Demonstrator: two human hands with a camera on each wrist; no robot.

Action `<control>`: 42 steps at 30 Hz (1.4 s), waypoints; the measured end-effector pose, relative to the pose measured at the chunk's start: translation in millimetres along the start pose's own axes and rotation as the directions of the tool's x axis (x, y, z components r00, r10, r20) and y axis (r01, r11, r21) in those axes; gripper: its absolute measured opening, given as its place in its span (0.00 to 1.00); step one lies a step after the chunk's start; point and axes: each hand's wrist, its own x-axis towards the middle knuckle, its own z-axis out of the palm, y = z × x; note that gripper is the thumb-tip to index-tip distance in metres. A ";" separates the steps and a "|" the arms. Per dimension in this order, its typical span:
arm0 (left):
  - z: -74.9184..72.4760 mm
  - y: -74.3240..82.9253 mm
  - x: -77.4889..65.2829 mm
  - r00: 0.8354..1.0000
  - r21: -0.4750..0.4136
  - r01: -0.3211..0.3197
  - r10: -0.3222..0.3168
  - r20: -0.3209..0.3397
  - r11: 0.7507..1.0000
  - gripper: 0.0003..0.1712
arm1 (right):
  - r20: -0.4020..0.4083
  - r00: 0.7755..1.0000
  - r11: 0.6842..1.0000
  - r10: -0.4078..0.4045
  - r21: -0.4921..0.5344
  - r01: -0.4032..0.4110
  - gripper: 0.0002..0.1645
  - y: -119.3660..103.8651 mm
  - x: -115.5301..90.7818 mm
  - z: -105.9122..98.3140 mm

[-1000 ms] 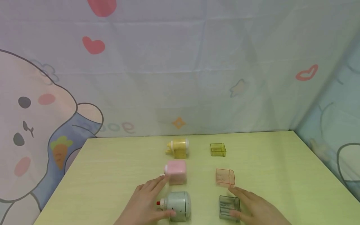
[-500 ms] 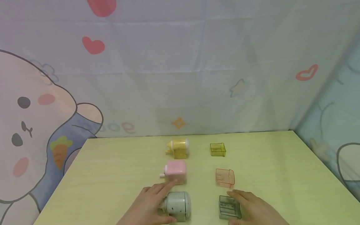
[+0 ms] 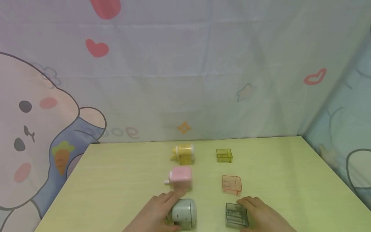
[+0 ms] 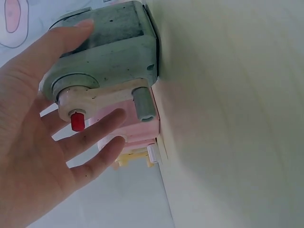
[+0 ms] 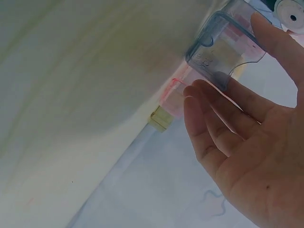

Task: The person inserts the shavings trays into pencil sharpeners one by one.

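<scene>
In front of me, a grey-green crank pencil sharpener (image 3: 182, 213) lies between the thumb and fingers of my left hand (image 3: 157, 212). In the left wrist view, the thumb presses one side of the sharpener (image 4: 109, 52); the index finger is mostly hidden behind it, and the other fingers are spread. Its crank has a red tip (image 4: 77, 122). My right hand (image 3: 262, 215) pinches a clear grey shavings drawer (image 3: 236, 215). The right wrist view has the thumb on one side of that drawer (image 5: 213, 52) and a fingertip showing through it at the other.
Beyond my left hand stand a pink sharpener (image 3: 182, 177) and a yellow sharpener (image 3: 185, 154). Past my right hand lie a clear drawer with red edges (image 3: 231, 184) and a yellow drawer (image 3: 224, 155). The table (image 3: 116, 174) ends at a printed cloth backdrop (image 3: 162, 80).
My left hand has drawn back from beside the pink sharpener and closed in around the grey-green one. My right fingers have closed in on the grey drawer's sides. The sharpeners and drawers stay in place.
</scene>
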 end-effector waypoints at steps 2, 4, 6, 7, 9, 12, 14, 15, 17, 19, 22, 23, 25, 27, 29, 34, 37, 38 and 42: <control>1.0 -0.2 -0.2 1.000 -0.004 -0.011 0.011 -0.003 1.000 0.54 | 0.009 1.000 1.000 0.007 0.004 -0.007 0.42 0.1 0.5 0.2; 1.9 -0.4 -0.2 1.000 -0.006 -0.014 0.014 -0.003 1.000 0.53 | 0.027 0.999 1.000 0.020 0.012 -0.021 0.41 0.7 1.3 0.3; 2.8 -0.4 -0.2 1.000 -0.005 -0.014 0.014 -0.002 1.000 0.53 | 0.046 0.998 0.999 0.034 0.019 -0.035 0.42 1.4 2.1 0.9; 3.1 -0.4 -0.2 1.000 -0.006 -0.013 0.013 0.000 1.000 0.53 | 0.057 0.998 0.999 0.041 0.023 -0.042 0.42 1.7 2.5 1.2; 3.7 -0.2 -0.5 1.000 -0.012 -0.012 0.012 0.002 1.000 0.53 | 0.072 0.996 0.998 0.048 0.032 -0.051 0.42 2.2 2.9 1.9; 4.3 0.3 -0.8 1.000 -0.020 -0.015 0.015 -0.002 1.000 0.52 | 0.096 0.994 0.997 0.054 0.057 -0.060 0.41 2.6 3.3 2.5; 4.4 0.4 -0.9 1.000 -0.022 -0.020 0.020 -0.003 1.000 0.51 | 0.113 0.992 0.993 0.054 0.095 -0.065 0.40 2.6 3.8 2.6; 4.5 0.3 -0.8 1.000 -0.021 -0.022 0.022 -0.004 1.000 0.51 | 0.124 0.991 0.990 0.055 0.118 -0.070 0.40 2.5 4.3 2.4; 4.4 -0.1 -0.3 1.000 -0.028 -0.025 0.025 0.001 0.999 0.50 | 0.147 0.987 0.982 0.059 0.172 -0.084 0.39 2.0 5.1 2.0; 4.0 -0.6 0.5 1.000 -0.056 -0.023 0.024 0.017 0.998 0.49 | 0.163 0.985 0.970 0.062 0.221 -0.098 0.39 1.5 5.7 1.3; 3.1 -0.6 1.5 0.999 -0.139 -0.007 0.015 0.050 0.990 0.48 | 0.173 0.983 0.961 0.060 0.255 -0.103 0.38 1.0 5.9 0.6; 2.7 -0.5 1.8 0.998 -0.170 0.004 0.007 0.063 0.985 0.47 | 0.171 0.984 0.962 0.055 0.256 -0.098 0.38 1.0 5.9 0.5; 2.4 -0.1 1.8 0.997 -0.222 0.025 -0.007 0.082 0.975 0.47 | 0.157 0.987 0.966 0.036 0.246 -0.075 0.37 1.4 5.9 0.5; 2.5 0.1 1.5 0.995 -0.264 0.038 -0.014 0.094 0.964 0.46 | 0.147 0.989 0.969 0.025 0.238 -0.060 0.37 2.0 6.3 0.7; 2.9 0.0 1.3 0.995 -0.288 0.044 -0.016 0.096 0.957 0.46 | 0.138 0.990 0.971 0.013 0.236 -0.046 0.37 2.6 6.5 0.8; 3.4 -0.5 1.6 0.995 -0.316 0.038 -0.008 0.096 0.948 0.45 | 0.128 0.992 0.966 0.001 0.254 -0.034 0.36 2.9 6.6 0.2; 3.5 -1.1 1.8 0.995 -0.320 0.043 -0.011 0.102 0.946 0.44 | 0.128 0.992 0.963 -0.008 0.270 -0.027 0.37 2.7 6.8 -0.5; 3.6 -1.1 1.8 0.994 -0.322 0.048 -0.015 0.104 0.946 0.44 | 0.127 0.992 0.961 -0.014 0.274 -0.022 0.37 2.6 6.8 -0.7; 5.0 -0.3 1.1 0.993 -0.351 0.061 -0.021 0.116 0.934 0.44 | 0.146 0.989 0.956 -0.026 0.292 -0.019 0.37 1.0 8.0 -1.0</control>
